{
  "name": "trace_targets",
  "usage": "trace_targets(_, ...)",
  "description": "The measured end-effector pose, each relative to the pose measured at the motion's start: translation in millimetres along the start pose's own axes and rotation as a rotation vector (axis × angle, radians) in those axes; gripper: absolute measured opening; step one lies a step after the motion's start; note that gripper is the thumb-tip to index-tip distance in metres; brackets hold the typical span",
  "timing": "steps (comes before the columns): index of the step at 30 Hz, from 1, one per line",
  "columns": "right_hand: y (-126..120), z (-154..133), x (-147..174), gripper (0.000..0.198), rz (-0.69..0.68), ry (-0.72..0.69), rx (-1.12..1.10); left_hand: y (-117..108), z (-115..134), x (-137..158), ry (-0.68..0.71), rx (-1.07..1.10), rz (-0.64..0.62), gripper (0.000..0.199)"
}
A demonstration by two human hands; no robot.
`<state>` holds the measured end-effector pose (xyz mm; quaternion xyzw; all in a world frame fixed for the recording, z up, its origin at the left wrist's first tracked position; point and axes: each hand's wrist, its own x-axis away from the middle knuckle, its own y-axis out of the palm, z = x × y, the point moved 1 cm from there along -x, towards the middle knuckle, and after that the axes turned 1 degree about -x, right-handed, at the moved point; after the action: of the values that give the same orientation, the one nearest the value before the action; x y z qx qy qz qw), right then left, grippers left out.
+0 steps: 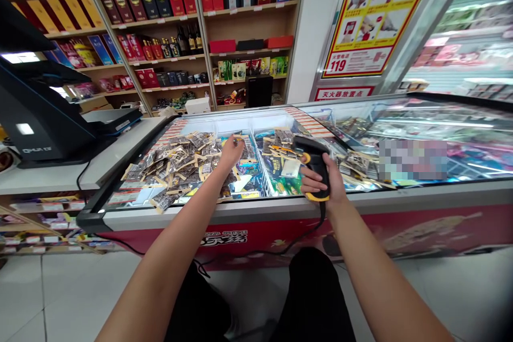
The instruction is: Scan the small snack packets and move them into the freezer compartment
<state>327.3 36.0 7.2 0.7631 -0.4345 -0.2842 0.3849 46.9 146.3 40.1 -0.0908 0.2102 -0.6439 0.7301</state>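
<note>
pretty matt plastic scanner point(320, 164) with smooth plastic trim point(316, 197), super crinkly glossy plastic packets point(180, 159), shiny smooth glass freezer lid point(241, 183), kinda glossy floor tiles point(72, 288), wood-look shelves point(260, 26), matt cloth trousers point(316, 294)

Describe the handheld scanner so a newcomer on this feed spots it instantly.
Find the long, red-fronted freezer crossing the middle of the picture. Over its front edge, right of centre, the right hand grips the scanner. Its black body, yellow-orange trim and dangling cord set it apart from the small flat packets nearby.
</note>
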Motion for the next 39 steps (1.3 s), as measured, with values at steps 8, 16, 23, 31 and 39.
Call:
trace_targets(8,-10.4,0.4,6.0,0.028,-0.213,-0.254,-0.391,27.8,52.9,-30.5,0.051,0.010,-0.046,0.028)
trace_targets(16,-8.0,4.1,7.4,0.025,-0.287,-0.293,-0.521,124.5,124.8,-35.0,0.276,-0.199,-0.230,0.015)
trace_targets(23,-8.9,6.3,4.4,0.025,-0.275,-0.273,-0.448,151.9,122.0,-23.1,0.281,-0.553,-0.239,0.017)
trace_targets(31,-2.7,3.6,6.6,0.025,-0.149,-0.249,-0.337,86.2,100.6,14.8,0.476,-0.765,-0.095,0.032)
trace_targets(39,0.6,1.1,-0.7,0.032,-0.070,-0.038,-0.159,-68.9,29.6,99.6,0.209,-1.068,-0.145,0.037)
